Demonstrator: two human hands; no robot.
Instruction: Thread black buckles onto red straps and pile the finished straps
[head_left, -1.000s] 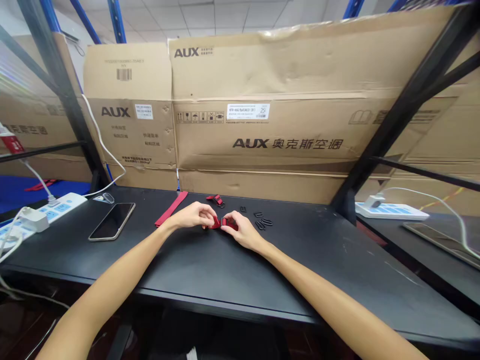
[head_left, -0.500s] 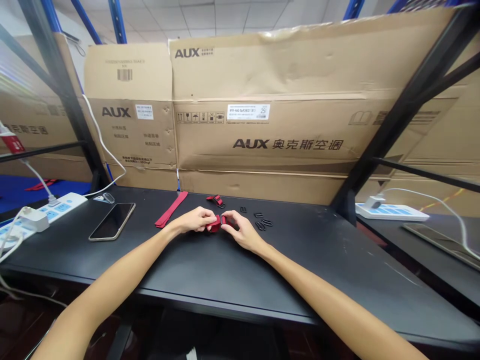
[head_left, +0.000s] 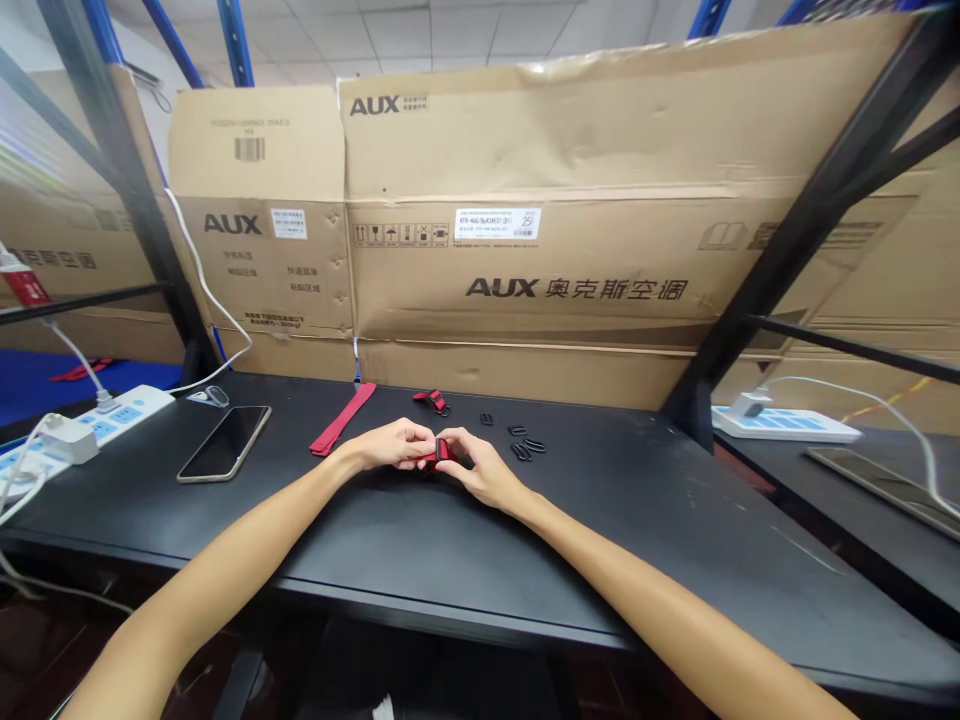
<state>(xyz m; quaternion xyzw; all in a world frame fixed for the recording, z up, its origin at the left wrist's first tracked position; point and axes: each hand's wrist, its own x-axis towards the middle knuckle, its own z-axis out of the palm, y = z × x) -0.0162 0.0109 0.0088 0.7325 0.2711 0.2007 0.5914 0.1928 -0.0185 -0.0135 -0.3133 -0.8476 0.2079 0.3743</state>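
Both hands meet over the middle of the black table, closed on one red webbing strap [head_left: 430, 460] with a black buckle [head_left: 442, 449] on it. My left hand [head_left: 396, 444] pinches the strap from the left. On the other side, my right hand [head_left: 480, 464] grips the strap at the buckle between thumb and fingers. Part of the strap is hidden by the fingers. Just behind the hands lies another red strap with black hardware [head_left: 432, 401]. Several small black buckles and hooks [head_left: 523, 452] rest to the right of my right hand. Flat red strap pieces [head_left: 343, 420] lie left of my left hand.
A phone [head_left: 225, 443] and a power strip [head_left: 131, 408] with white cables lie on the left of the black table [head_left: 420, 560]. Tall cardboard panels [head_left: 525, 330] stand along the back edge. Dark metal posts [head_left: 697, 390] rise at the table's sides.
My right hand has shifted slightly left, closer to my left hand. The black buckle on the strap now shows upright between the fingers. The loose parts on the table have not moved.
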